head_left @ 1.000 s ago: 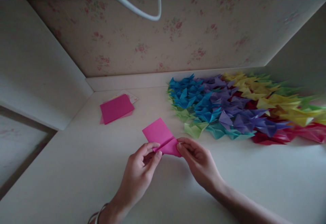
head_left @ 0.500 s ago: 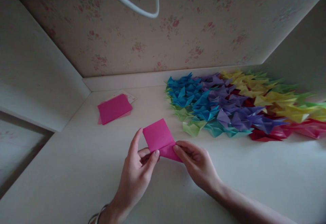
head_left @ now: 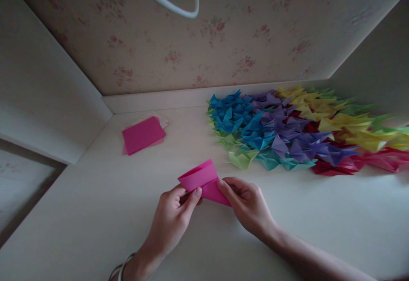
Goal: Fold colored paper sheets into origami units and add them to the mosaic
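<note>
Between my two hands, just above the white desk, is a pink sheet of origami paper, partly folded, its upper flap curling over toward me. My left hand is closed on the paper's lower left part, thumb on top and the other fingers beneath or behind it. On the right side, my right hand pinches the paper's edge near the crease between thumb and forefinger. Some of the left fingers are hidden behind the paper.
A stack of darker pink paper lies at the back left of the white desk. Many folded paper pieces in blue, purple, yellow, green and red cover the back right. A white cable hangs in front of the floral wall panel.
The paper's upper flap, flatter and more upright before, now bends down toward me. My left forefinger has come down from the flap's top left corner and curled in. The right hand has barely moved.
</note>
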Demonstrator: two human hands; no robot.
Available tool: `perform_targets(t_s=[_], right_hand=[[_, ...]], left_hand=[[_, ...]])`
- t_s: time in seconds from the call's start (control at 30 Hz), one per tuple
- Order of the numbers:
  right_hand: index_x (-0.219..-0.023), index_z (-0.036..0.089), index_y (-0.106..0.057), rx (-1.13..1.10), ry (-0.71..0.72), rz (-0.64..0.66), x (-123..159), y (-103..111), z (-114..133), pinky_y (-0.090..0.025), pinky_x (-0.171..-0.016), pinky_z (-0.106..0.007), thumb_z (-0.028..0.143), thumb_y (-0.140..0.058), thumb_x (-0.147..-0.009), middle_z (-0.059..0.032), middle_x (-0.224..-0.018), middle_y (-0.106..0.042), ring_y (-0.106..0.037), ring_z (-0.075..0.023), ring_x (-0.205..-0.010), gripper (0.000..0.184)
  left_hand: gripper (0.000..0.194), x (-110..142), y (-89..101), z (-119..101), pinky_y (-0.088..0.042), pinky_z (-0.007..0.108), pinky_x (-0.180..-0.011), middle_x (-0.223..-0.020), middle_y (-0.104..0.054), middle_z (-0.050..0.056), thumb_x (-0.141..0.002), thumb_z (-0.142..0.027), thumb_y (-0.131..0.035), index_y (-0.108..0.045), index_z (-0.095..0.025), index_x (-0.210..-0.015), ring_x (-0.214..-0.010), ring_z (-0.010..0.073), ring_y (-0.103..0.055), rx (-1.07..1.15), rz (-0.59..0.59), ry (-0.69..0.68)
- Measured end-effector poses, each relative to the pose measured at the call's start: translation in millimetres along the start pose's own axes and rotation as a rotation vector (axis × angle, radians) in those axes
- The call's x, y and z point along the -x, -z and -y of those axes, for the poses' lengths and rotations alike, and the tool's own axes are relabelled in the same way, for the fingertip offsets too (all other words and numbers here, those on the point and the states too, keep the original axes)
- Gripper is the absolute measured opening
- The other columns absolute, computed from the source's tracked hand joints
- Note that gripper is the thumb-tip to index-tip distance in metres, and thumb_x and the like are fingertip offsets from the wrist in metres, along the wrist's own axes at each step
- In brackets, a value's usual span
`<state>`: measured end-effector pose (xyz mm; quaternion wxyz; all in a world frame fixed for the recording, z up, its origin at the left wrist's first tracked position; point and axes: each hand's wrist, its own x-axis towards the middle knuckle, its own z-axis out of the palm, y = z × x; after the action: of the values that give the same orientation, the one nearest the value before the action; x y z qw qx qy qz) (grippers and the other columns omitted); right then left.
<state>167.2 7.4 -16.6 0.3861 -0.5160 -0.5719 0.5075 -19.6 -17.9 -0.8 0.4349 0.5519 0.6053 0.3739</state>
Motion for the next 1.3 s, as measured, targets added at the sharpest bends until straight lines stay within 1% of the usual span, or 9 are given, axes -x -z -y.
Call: perform_targets(t_s=[0.1,0.17,0.3,0.53,0.67,0.77,0.93,1.1,1.3], right_hand=[[-0.075,0.015,-0.069,0.022,0.004,-0.002,0.1,0.2,-1.3,-0.031,-0.049,-0.023,0.046,-0.056,-0.094,-0.0007,-0.064,-0.056,-0.044,-0.0123,-0.056,0.039],[-0.074,0.015,-0.069,0.049,0.012,0.001,0.1,0.5,-1.4,-0.031,-0.049,-0.023,0.046,-0.055,-0.094,-0.0007,-0.063,-0.057,-0.045,-0.0125,-0.056,0.04],[-0.075,0.015,-0.071,0.081,0.017,0.017,0.5,0.9,-0.4,-0.033,-0.05,-0.023,0.046,-0.054,-0.095,-0.0017,-0.066,-0.061,-0.048,-0.0136,-0.057,0.04],[-0.076,0.016,-0.07,0.118,0.017,0.032,1.7,0.8,-0.2,-0.033,-0.049,-0.024,0.046,-0.052,-0.096,-0.0018,-0.065,-0.06,-0.048,-0.0141,-0.057,0.041],[-0.075,0.015,-0.069,0.124,0.016,0.045,2.0,1.1,1.0,-0.031,-0.05,-0.024,0.045,-0.053,-0.095,-0.0013,-0.064,-0.057,-0.046,-0.0135,-0.057,0.039],[-0.074,0.015,-0.068,0.134,0.025,0.051,2.1,0.8,1.0,-0.031,-0.05,-0.024,0.045,-0.052,-0.095,-0.0007,-0.063,-0.056,-0.045,-0.0131,-0.056,0.04],[-0.079,0.016,-0.07,0.078,0.036,0.069,2.8,-0.1,0.0,-0.035,-0.052,-0.024,0.043,-0.052,-0.096,-0.0017,-0.069,-0.061,-0.049,-0.0141,-0.06,0.037],[-0.078,0.017,-0.069,0.063,0.043,0.068,3.8,0.8,1.1,-0.037,-0.054,-0.023,0.042,-0.051,-0.097,-0.0009,-0.068,-0.061,-0.05,-0.0142,-0.061,0.036],[-0.08,0.017,-0.068,0.056,0.048,0.068,3.9,0.9,-0.3,-0.039,-0.056,-0.023,0.041,-0.052,-0.097,-0.001,-0.071,-0.063,-0.052,-0.0149,-0.063,0.033]], left_hand=[[0.035,-1.7,-0.1,-1.6,-0.049,0.023,-0.056,-0.068,-0.077,0.007,-0.091,-0.043,-0.061,-0.071,-0.016,-0.073,-0.064,0.0208,-0.072,-0.048,0.01,0.007],[0.038,-2.9,0.1,-3.0,-0.048,0.023,-0.055,-0.065,-0.077,0.008,-0.091,-0.044,-0.06,-0.071,-0.015,-0.069,-0.061,0.0209,-0.071,-0.074,0.041,0.017],[0.039,-2.7,0.6,-5.3,-0.049,0.024,-0.054,-0.064,-0.077,0.008,-0.09,-0.045,-0.061,-0.074,-0.015,-0.068,-0.061,0.0221,-0.072,-0.061,0.089,0.044],[0.038,-1.4,0.4,-3.3,-0.05,0.025,-0.055,-0.063,-0.076,0.008,-0.09,-0.045,-0.061,-0.074,-0.016,-0.07,-0.062,0.0235,-0.072,-0.028,0.08,0.058],[0.04,-1.8,1.4,-0.7,-0.048,0.025,-0.053,-0.062,-0.075,0.007,-0.09,-0.046,-0.061,-0.072,-0.015,-0.067,-0.059,0.022,-0.07,-0.042,0.071,0.049],[0.037,-2.0,1.9,0.7,-0.048,0.024,-0.054,-0.061,-0.074,0.006,-0.09,-0.044,-0.062,-0.072,-0.015,-0.069,-0.059,0.0211,-0.069,-0.019,0.072,0.038],[0.034,-2.7,1.5,2.3,-0.051,0.024,-0.058,-0.064,-0.075,0.006,-0.088,-0.044,-0.065,-0.072,-0.015,-0.072,-0.063,0.0219,-0.07,0.041,0.08,0.064],[0.037,-3.8,1.1,2.7,-0.049,0.024,-0.054,-0.063,-0.076,0.007,-0.088,-0.045,-0.065,-0.072,-0.015,-0.066,-0.061,0.0228,-0.071,-0.011,0.082,0.082],[0.031,-4.7,0.7,4.9,-0.053,0.026,-0.062,-0.071,-0.078,0.007,-0.087,-0.044,-0.066,-0.075,-0.015,-0.078,-0.07,0.0238,-0.072,0.077,0.094,0.094]])
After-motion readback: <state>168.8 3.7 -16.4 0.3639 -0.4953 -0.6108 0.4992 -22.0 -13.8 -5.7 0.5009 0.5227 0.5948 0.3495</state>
